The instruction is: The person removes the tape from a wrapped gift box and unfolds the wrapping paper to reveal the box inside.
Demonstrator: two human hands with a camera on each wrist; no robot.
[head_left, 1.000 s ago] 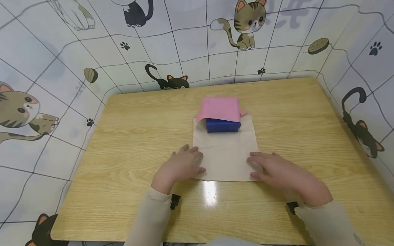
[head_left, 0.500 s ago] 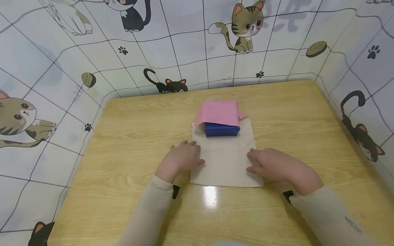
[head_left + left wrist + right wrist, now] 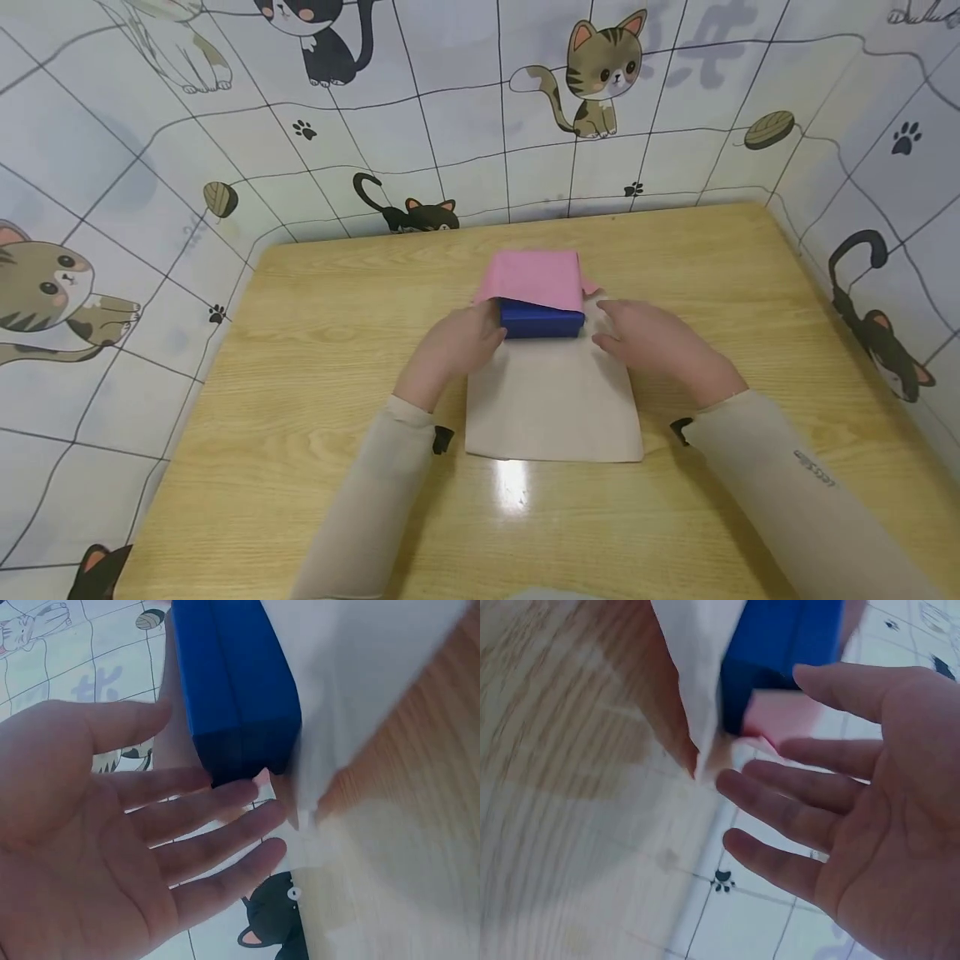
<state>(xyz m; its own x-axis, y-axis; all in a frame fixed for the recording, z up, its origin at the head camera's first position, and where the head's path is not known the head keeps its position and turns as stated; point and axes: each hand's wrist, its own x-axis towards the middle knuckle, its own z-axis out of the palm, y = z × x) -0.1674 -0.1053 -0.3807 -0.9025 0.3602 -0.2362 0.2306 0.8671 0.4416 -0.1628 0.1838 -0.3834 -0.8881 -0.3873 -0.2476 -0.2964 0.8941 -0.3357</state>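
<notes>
A blue box (image 3: 542, 321) rests on the far part of a cream sheet (image 3: 551, 408), with a pink sheet (image 3: 534, 277) draped over its top and back. My left hand (image 3: 457, 346) is at the box's left end, fingers extended. In the left wrist view its fingertips reach the lower corner of the blue box (image 3: 232, 675); whether they touch, I cannot tell. Beyond the right end is my right hand (image 3: 652, 342), fingers spread and slightly bent. The right wrist view shows the fingers close to the pink sheet (image 3: 784, 716), holding nothing.
The wooden table (image 3: 322, 333) carries the sheets and box. Behind it and at both sides stand walls (image 3: 465, 117) printed with cartoon cats. Each wrist wears a small black device (image 3: 442, 439) near the sleeve cuff.
Both hands have moved forward from the sides of the cream sheet to the two ends of the blue box. Box and sheets stay in place; the head view has shifted slightly.
</notes>
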